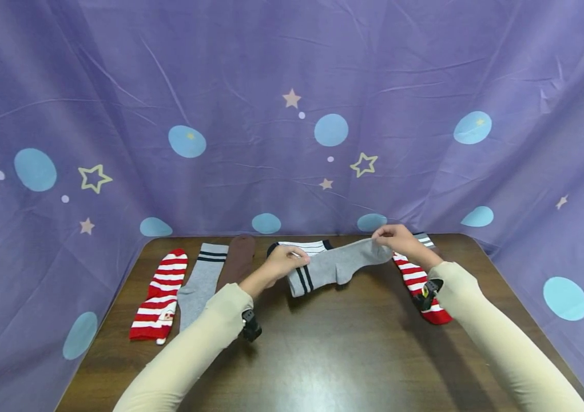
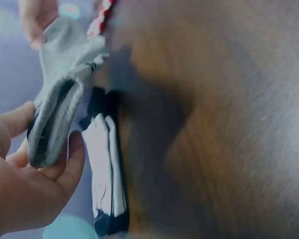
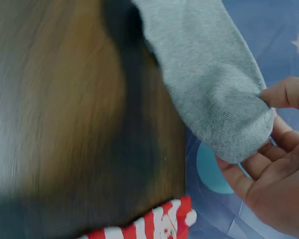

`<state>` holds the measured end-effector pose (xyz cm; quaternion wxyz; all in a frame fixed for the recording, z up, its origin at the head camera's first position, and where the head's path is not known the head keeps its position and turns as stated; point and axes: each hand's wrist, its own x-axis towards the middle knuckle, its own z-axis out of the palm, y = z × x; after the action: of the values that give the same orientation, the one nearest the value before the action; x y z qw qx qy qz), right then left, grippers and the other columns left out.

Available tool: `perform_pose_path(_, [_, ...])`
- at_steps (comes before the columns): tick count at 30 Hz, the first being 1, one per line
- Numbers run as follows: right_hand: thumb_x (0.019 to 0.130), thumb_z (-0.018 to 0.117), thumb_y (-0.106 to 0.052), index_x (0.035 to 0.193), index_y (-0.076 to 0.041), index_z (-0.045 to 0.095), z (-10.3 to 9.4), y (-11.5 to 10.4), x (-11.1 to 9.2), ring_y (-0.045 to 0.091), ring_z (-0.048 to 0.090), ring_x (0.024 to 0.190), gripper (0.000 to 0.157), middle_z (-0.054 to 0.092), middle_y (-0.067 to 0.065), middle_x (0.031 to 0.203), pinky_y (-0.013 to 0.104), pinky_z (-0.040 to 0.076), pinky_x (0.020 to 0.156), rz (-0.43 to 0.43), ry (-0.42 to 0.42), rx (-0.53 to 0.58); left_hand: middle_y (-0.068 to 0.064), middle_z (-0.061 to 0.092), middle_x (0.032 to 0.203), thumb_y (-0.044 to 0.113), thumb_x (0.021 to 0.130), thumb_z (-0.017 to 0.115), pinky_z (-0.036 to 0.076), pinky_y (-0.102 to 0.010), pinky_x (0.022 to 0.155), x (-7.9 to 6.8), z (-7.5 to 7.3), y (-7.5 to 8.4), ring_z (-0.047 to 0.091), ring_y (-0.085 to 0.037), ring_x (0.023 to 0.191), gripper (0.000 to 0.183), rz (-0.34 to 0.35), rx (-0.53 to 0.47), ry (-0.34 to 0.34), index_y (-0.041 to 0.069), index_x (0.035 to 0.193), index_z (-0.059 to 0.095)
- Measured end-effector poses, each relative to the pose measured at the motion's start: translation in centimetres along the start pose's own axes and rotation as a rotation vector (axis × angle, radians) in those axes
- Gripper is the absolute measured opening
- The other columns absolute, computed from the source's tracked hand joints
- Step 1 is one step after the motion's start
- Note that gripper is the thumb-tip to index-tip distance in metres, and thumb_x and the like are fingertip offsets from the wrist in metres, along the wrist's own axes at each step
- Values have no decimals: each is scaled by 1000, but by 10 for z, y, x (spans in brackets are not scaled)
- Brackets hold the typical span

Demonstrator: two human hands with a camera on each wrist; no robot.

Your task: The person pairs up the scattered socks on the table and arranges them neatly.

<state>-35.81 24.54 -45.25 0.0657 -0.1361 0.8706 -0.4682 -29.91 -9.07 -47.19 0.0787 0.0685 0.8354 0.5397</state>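
Note:
A grey sock with two black stripes near its cuff is stretched sideways in the air between both hands. My left hand pinches it by the cuff; the left wrist view looks into the sock's opening. At the other end, my right hand pinches the toe between thumb and fingers. Behind and below the sock on the table lies a folded white sock with black ends, partly covered in the head view. A red and white striped sock lies near my right forearm, partly hidden by it.
On the table's left side lie another red and white striped sock, a grey sock with black stripes and a brown sock. A grey sock with white stripes shows behind my right hand. A purple curtain surrounds the wooden table.

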Motion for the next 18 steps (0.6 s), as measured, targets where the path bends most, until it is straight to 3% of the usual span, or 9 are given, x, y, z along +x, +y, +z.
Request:
perform_pose_path(3, [97,63,-10,108,5,68,-3,-3,-2,5,57,80,20,65,-9,87,23,50,69,104,-30,161,0,68,93,21,93,74,49,-24,72,1,-14,2,56,-10,82,26,-101,-104,-56,3,112,74])
perform_pose_path(8, [101,58,-10,99,-14,70,-3,-8,-7,3,62,80,13,68,-11,89,22,54,74,209,-123,431,1,71,106,21,96,70,53,-33,80,1,-36,5,64,-11,85,37,-261,-272,-150,4,129,67])
perform_pose_path(11, [102,56,-9,95,-19,71,-3,-12,-9,3,64,79,19,70,-11,88,22,54,75,242,-154,516,2,70,111,18,96,69,52,-32,85,3,-45,5,65,-12,87,43,-324,-343,-158,3,135,62])
perform_pose_path(18, [104,53,-7,91,-21,73,-3,-17,-11,2,65,76,27,71,-12,85,21,54,74,288,-191,617,5,68,97,11,98,63,51,-31,91,5,-57,1,63,-11,85,44,-405,-463,-159,0,140,56])
